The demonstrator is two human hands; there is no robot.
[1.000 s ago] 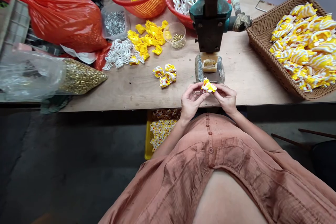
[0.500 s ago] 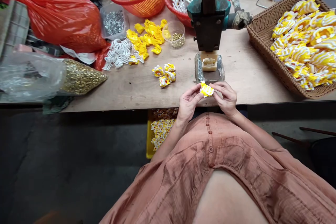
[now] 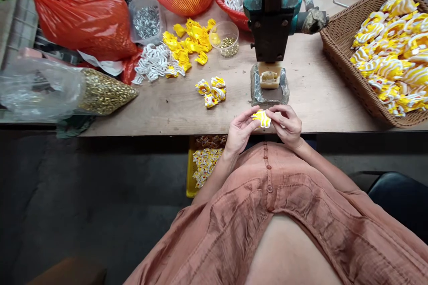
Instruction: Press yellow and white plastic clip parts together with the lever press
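Note:
Between my two hands, just over the table's front edge, is a small yellow-and-white striped plastic piece point(image 3: 262, 118). My left hand point(image 3: 241, 130) pinches it from the left with thumb and fingers. From the right, the fingertips of my right hand point(image 3: 286, 124) close on its other side. Just beyond the hands stands a press point(image 3: 269, 31) with a cream-coloured block point(image 3: 269, 81) above its plastic-wrapped base point(image 3: 254, 93). Several assembled yellow-and-white pieces point(image 3: 211, 92) lie in a cluster to the left of the press.
Loose yellow parts point(image 3: 192, 42), white parts point(image 3: 150, 62) and a tub of brass rings point(image 3: 230, 46) lie farther back. A wicker basket point(image 3: 337, 53) of striped pieces stands right. At left are a red bag point(image 3: 83, 18) and a bag of brass bits point(image 3: 107, 91). Below sits a yellow crate point(image 3: 190, 178).
The striped piece has been turned a little in my fingers and sits slightly lower and to the left. Both hands keep hold of it. The view has shifted slightly.

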